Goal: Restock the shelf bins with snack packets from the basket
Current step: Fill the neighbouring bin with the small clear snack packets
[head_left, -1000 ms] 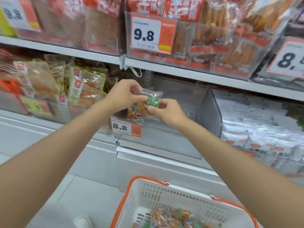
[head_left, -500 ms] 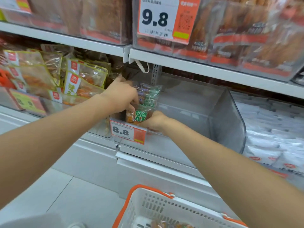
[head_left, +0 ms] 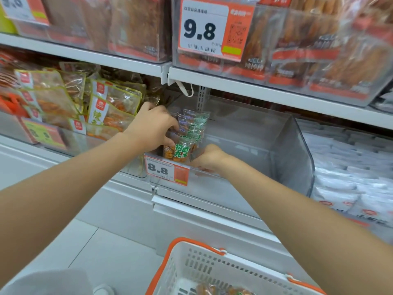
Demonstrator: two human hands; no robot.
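Left hand (head_left: 153, 129): fingers curled round the left side of a row of snack packets (head_left: 192, 130), holding them upright. Right hand (head_left: 207, 159): set low at the right of the frontmost packet (head_left: 182, 151), just behind the bin's front rim; its fingertips are hidden, so whether it pinches the packet or only touches it cannot be told. The packets stand one behind another in the front left corner of a clear shelf bin (head_left: 297, 158). An orange price tag (head_left: 167, 170) reading 8.8 hangs on the bin's front, directly below the packets. A neighbouring bin of yellow-edged packets (head_left: 110, 107) lies to the left, and white packets (head_left: 350, 167) to the right. Below, a white basket (head_left: 212, 262) with an orange rim holds more snacks at its bottom.
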